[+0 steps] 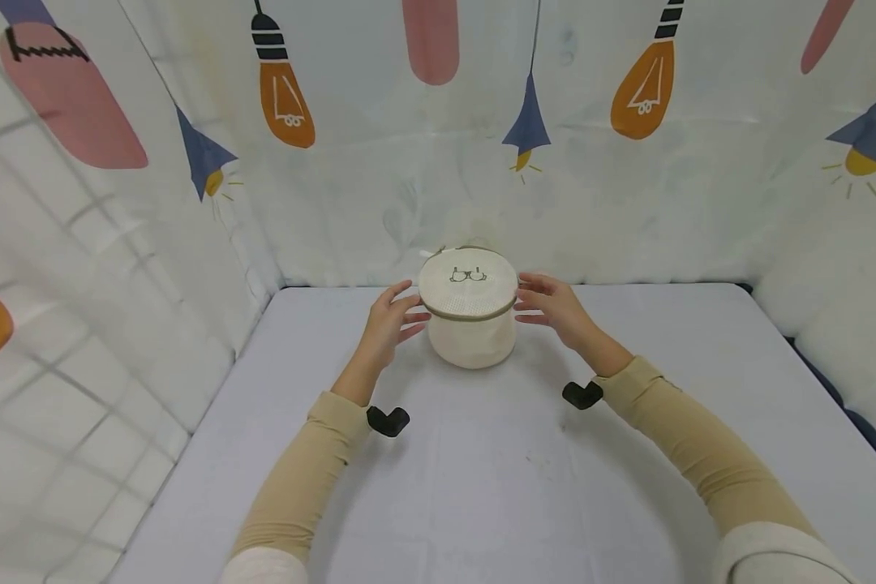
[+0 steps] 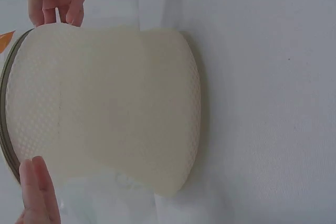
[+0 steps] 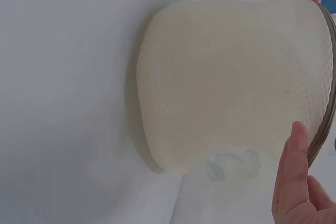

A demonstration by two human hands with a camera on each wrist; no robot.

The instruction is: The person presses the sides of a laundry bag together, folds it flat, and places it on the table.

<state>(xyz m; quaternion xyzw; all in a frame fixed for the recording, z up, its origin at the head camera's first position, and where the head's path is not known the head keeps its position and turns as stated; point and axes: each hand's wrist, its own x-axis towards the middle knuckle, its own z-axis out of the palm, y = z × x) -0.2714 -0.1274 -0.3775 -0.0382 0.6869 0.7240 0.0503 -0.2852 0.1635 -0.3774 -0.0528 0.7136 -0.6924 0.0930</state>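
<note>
Bag (image 1: 470,298) stands near the far edge of the table (image 1: 482,487), wide room before it. Left hand (image 1: 390,323) and right hand (image 1: 560,310) spread beside it. Its back is hidden.

In the head view I read bright, diffuse illumination. Soft forearm shadows fall on the pale tablecloth (image 1: 482,487), at 4 o'clock from the left sleeve (image 1: 299,470) and 8 o'clock from the right sleeve (image 1: 701,450). At 8 o'clock, the printed curtain (image 1: 343,203) shows bright patches between blurred grey grid lines. Wide-angle distortion stretches its outer prints. My wrist feeds register dimmer, low in contrast; soft shadow edges the zippered mesh bag (image 2: 121,103).
</note>
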